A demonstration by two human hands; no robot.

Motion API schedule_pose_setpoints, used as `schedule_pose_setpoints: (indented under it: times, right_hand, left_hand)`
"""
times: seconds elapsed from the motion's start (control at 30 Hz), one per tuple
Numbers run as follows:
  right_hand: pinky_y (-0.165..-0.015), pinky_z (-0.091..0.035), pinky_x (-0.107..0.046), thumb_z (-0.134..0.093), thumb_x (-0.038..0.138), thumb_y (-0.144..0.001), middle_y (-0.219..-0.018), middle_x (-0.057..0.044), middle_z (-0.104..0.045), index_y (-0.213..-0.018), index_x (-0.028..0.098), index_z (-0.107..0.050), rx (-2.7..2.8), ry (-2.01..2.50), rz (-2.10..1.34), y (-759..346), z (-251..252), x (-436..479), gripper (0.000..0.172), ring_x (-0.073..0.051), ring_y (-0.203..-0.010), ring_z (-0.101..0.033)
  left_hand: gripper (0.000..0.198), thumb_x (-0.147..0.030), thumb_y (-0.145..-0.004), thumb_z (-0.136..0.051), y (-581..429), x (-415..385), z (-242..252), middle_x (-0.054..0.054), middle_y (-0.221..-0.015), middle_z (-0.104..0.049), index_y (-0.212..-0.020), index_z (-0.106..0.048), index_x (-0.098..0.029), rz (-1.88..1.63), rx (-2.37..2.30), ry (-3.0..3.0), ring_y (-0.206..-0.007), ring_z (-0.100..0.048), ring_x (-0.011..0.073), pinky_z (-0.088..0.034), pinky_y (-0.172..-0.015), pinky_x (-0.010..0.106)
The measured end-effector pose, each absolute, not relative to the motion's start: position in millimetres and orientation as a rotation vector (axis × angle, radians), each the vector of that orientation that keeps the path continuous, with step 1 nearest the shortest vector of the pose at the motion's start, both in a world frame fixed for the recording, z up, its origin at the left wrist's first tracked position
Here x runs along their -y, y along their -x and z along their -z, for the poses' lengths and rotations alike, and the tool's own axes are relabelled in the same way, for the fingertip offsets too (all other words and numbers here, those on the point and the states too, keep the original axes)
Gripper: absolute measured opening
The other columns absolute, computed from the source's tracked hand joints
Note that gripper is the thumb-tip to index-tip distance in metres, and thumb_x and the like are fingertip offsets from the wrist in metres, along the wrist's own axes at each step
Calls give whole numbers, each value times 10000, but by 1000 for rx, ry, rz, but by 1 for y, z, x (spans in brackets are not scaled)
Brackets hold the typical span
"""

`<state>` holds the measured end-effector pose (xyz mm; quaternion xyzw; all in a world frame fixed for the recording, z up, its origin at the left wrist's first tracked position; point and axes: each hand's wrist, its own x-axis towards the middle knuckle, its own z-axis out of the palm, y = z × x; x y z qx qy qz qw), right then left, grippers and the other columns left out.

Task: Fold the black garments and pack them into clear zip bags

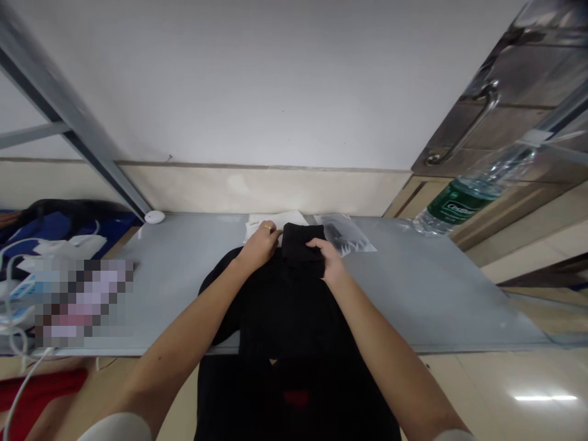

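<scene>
A black knitted garment [285,318] lies on the grey table [184,269] and hangs over its near edge. Its collar [301,242] points away from me. My left hand [261,245], with a ring on one finger, pinches the garment at the left of the collar. My right hand [327,257] grips the collar's right side, fingers curled over the cloth. A white paper sheet [271,220] lies just beyond the collar, partly hidden by my left hand.
A clear plastic bag [346,236] lies right of the paper. A water bottle with a green label [463,205] stands at the table's far right. A small white round object [155,217] sits at the back left. Cables, cloth and a blurred patch [78,300] fill the left.
</scene>
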<state>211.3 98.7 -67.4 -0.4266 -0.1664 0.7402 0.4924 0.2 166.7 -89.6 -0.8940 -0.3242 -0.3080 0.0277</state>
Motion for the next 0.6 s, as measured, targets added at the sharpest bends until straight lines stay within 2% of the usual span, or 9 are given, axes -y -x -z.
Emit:
schedule_pose_setpoints:
  times: [0.1,0.17,0.27,0.37,0.47,0.53,0.6]
  right_hand:
    - [-535,-553,-303,-634,141,-672,-582,-38,-676,-782,152,-691,385,1205,-1780,-209,70,-100,124,-206,-548,-652]
    - [-538,-546,-291,-646,100,-643,-601,-25,-683,-796,157,-692,438,1251,-1669,-207,71,-100,169,-190,-542,-644]
    - [-553,-551,-309,-655,72,-616,-623,-25,-696,-812,164,-693,532,1274,-1571,-205,71,-100,220,-202,-562,-657]
    - [-537,-529,-301,-656,70,-619,-607,-25,-683,-791,164,-687,551,1315,-1608,-205,71,-98,198,-194,-539,-643]
    - [-562,-533,-294,-664,59,-629,-625,-6,-689,-855,182,-696,556,1261,-1654,-204,71,-97,260,-184,-546,-645]
    - [-591,-547,-301,-668,46,-637,-657,-3,-708,-909,195,-700,576,1230,-1666,-204,73,-98,312,-194,-586,-671]
    - [-630,-567,-313,-693,72,-679,-703,-23,-733,-936,186,-707,581,1237,-1716,-204,76,-100,282,-207,-634,-698]
  left_hand:
    - [232,-109,-935,-487,-2,-162,87,118,-1037,-566,-1094,-647,-164,1047,969,2813,-998,-544,250,-533,-866,403]
    - [233,-80,-929,-470,-3,-161,87,105,-1019,-585,-1037,-653,-176,1140,1007,2845,-973,-566,233,-534,-872,392]
    - [248,-68,-887,-530,-6,-161,88,50,-922,-624,-1062,-653,-194,1339,1253,2823,-845,-591,191,-534,-823,354]
    - [217,-96,-841,-614,-10,-162,89,11,-840,-646,-1016,-690,-199,1519,1504,2749,-728,-582,158,-524,-753,317]
    - [133,-143,-841,-632,-14,-160,86,11,-813,-661,-882,-742,-206,1659,1594,2716,-716,-595,152,-521,-739,310]
    - [124,-175,-844,-644,-16,-158,83,15,-805,-673,-856,-764,-208,1747,1642,2697,-713,-600,155,-521,-723,311]
    - [125,-193,-841,-657,-17,-157,81,20,-813,-686,-857,-779,-210,1802,1651,2710,-725,-606,159,-523,-719,313]
